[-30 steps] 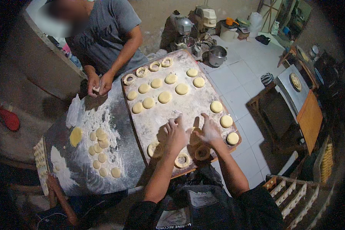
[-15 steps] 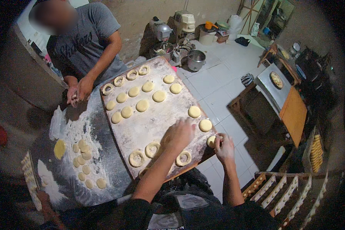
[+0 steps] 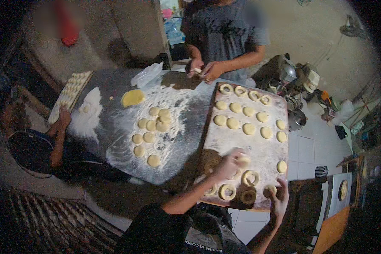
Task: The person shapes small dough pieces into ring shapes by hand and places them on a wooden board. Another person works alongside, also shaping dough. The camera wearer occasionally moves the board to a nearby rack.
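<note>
A floured board point(image 3: 245, 146) in front of me bears flat pale dough rounds point(image 3: 249, 128) in rows and dough rings point(image 3: 227, 192). My left hand point(image 3: 229, 165), smeared by motion, is over the board's near part, its fingers closed at a dough round point(image 3: 243, 161) that looks held. Below that hand lie several rings, partly in shadow. Near the board's right front corner, my right hand point(image 3: 279, 199) curls its thumb and fingers around another dough round point(image 3: 269, 190). A single round point(image 3: 281, 166) lies above that hand, along the right edge.
Left of the board, a dark floured table point(image 3: 118, 122) carries more dough rounds point(image 3: 153, 160), a yellow piece point(image 3: 133, 98) and a plastic bag point(image 3: 146, 75). A person in grey point(image 3: 228, 38) works opposite; another person's hand point(image 3: 63, 116) touches a tray of dough pieces point(image 3: 78, 82). Mixers point(image 3: 307, 78) stand behind.
The view has swung left. My left hand now has a dough round at its fingers, and one round fewer lies along the right edge. My right hand stays at its round.
</note>
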`<state>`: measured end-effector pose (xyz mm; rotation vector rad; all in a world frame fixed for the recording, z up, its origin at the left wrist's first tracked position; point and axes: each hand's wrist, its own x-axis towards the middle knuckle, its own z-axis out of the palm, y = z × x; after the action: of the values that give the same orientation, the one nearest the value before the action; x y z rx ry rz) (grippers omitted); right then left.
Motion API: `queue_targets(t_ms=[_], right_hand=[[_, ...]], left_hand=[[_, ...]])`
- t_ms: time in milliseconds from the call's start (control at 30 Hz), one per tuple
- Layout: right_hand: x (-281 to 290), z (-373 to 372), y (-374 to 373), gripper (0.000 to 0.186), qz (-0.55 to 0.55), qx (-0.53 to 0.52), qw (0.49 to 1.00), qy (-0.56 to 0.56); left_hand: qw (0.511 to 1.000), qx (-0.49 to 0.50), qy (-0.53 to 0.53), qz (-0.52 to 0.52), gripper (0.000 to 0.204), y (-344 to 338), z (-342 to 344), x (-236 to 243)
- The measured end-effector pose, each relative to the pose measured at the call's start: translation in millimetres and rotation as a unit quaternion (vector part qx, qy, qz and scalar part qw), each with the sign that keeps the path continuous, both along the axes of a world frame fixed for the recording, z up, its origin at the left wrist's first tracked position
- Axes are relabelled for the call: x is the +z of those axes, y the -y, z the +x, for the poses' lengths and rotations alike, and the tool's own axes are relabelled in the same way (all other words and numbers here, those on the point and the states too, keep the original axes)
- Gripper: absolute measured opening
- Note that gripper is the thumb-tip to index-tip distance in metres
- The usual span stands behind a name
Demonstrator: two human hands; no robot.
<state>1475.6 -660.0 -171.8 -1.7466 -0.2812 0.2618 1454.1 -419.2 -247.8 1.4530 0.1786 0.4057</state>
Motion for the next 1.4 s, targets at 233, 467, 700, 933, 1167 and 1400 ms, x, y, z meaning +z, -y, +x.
queue_targets(t_ms=[233,467,700,933,1167,1400], right_hand=[[-34,16,-265,0.025,-0.018,0.349,0.937,-0.008],[-111,11,-417,0.032,-0.287,0.232,0.800,0.472],[-95,-9,-423,0.036,-0.371,0.397,0.808,0.229],[-77,-47,-378,0.026,-0.105,0.409,0.900,0.110],[-87,-125,-348,0.044,-0.251,0.154,0.892,0.343],[-88,-115,-340,0.068,0.204,0.405,0.865,-0.216]], left_hand=[[0.929,0.228,-0.169,0.236,0.024,-209,-144,-39],[0.856,0.286,-0.200,0.382,0.033,-242,-163,-36],[0.921,0.261,-0.140,0.254,0.026,-261,-149,-77],[0.990,0.128,-0.024,0.060,0.035,-231,-183,-62],[0.991,0.060,-0.034,0.115,0.016,-224,-211,-23],[0.922,0.274,0.105,0.252,0.036,-201,-196,-44]])
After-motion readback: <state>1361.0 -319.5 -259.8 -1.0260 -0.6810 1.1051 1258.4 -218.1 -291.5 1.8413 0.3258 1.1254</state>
